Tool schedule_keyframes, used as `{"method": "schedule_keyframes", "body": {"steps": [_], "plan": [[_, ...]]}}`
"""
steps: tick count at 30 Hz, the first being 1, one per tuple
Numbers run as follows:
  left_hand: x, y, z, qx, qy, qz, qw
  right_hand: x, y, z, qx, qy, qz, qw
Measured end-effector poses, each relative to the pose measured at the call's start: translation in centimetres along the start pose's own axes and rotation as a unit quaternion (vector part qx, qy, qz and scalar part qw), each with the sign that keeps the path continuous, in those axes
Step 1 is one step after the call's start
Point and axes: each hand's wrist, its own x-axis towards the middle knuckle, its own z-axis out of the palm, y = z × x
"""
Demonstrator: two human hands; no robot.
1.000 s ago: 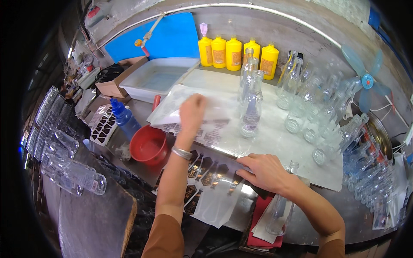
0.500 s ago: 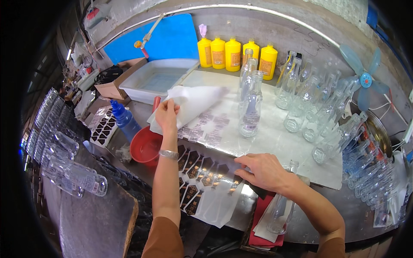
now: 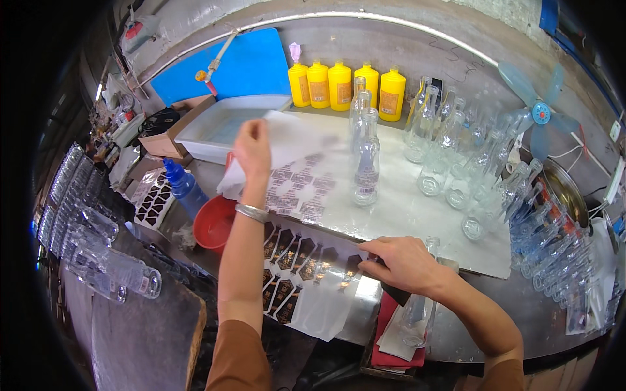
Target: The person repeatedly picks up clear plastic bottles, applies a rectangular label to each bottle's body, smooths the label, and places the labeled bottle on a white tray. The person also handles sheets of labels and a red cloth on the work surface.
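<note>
My left hand (image 3: 253,151), silver bracelet at its wrist, is closed on the edge of a white backing sheet (image 3: 290,133). The sheet is lifted and curled, its right end blurred. Below it lies a sheet of printed clear labels (image 3: 297,189) on the white board. My right hand (image 3: 405,264) is closed at the board's front edge, thumb and forefinger together; a dark flat piece (image 3: 394,293) shows under its palm, and what the fingers hold is hidden. A clear glass bottle (image 3: 417,319) leans below my right wrist. Black-and-gold labels (image 3: 283,277) lie on a sheet between my arms.
Glass bottles (image 3: 366,163) stand on the white board (image 3: 404,218), more at its right. Behind are yellow bottles (image 3: 340,86), a white tub (image 3: 195,141) and a fan (image 3: 540,113). A red bowl (image 3: 212,225) and blue bottle (image 3: 184,189) sit left; stacked bottles (image 3: 120,267) lie beyond.
My left hand has risen away from me, drawing the backing sheet further up and baring more labels. My right hand stays at the board's edge. The whole view has shifted slightly.
</note>
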Motion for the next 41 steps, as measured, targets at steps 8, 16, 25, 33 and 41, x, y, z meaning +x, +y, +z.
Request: {"method": "schedule_keyframes", "body": {"steps": [8, 16, 25, 33, 41], "plan": [[5.0, 1.1, -2.8, -0.03, 0.064, 0.031, 0.997, -2.7, 0.3, -0.4, 0.04, 0.028, -0.003, 0.999], [-3.2, -1.2, 0.4, 0.169, -0.316, 0.0, 0.934, -5.0, 0.9, -0.3, 0.047, 0.047, -0.015, 0.998], [7.0, 5.7, -5.0, 0.058, 0.111, 0.076, 0.989, -7.4, 1.3, -0.6, 0.117, 0.044, 0.024, 0.992], [10.0, 17.9, -10.4, 0.014, 0.077, 0.148, 0.986, -7.9, 0.4, -1.3, 0.138, 0.174, 0.005, 0.975], [5.2, 22.5, -13.0, -0.084, -0.132, 0.067, 0.985, -6.9, -1.5, -3.5, 0.471, 0.206, 0.021, 0.857]]}}
